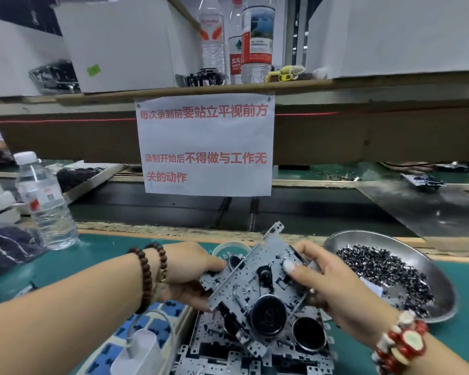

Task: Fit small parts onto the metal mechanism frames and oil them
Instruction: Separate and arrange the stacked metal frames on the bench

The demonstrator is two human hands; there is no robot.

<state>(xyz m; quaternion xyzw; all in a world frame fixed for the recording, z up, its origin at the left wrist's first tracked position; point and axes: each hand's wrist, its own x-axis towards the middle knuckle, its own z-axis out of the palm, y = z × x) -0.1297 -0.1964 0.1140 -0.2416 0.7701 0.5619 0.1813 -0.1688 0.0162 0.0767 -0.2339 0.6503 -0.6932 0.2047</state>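
From here I can't see most of my left hand's (pixel 186 269) fingers; they go behind the metal frame (pixel 257 277). The stack of frames (pixel 255 355) beneath runs off the bottom edge. The small black parts (pixel 385 274) in the steel bowl (pixel 441 293) are too fine to tell apart. The power strip (pixel 146 328) is cut off at the bottom too.

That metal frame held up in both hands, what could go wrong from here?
The metal frame is lifted and tilted above the stack of frames, held by left hand and right hand; loose parts might slide off. The steel bowl of small black parts sits by the right wrist; a nudge could spill it.
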